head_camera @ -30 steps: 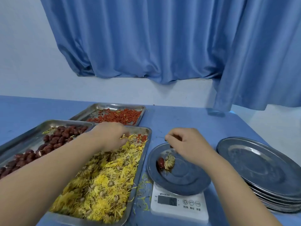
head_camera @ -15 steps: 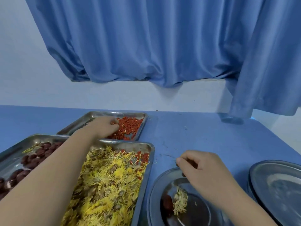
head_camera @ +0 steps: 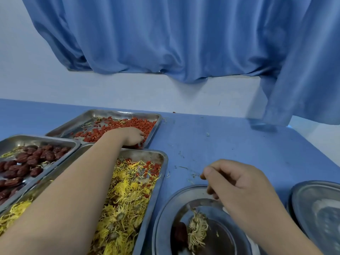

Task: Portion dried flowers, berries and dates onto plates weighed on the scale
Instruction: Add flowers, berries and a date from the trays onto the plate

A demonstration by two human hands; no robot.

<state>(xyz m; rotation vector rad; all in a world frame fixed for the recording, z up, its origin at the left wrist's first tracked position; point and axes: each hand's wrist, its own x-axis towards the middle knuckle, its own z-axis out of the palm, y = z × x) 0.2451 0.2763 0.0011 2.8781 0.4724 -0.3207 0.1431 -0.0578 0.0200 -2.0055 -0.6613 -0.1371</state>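
Two hands are apart. The left hand (head_camera: 131, 136) is in the far tray (head_camera: 110, 113), fingers bent into the red berries (head_camera: 143, 124). The right hand (head_camera: 237, 183), fingers curled, a small orange bit (head_camera: 202, 176) at one tip, hovers over the plate (head_camera: 165, 214) with one date (head_camera: 179, 234) and some flowers (head_camera: 197, 229). Whether either hand grips anything, I cannot tell.

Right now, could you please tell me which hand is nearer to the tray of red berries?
Left. The left hand is inside the tray of red berries, fingertips among them; the right hand hovers over the far rim of the plate.
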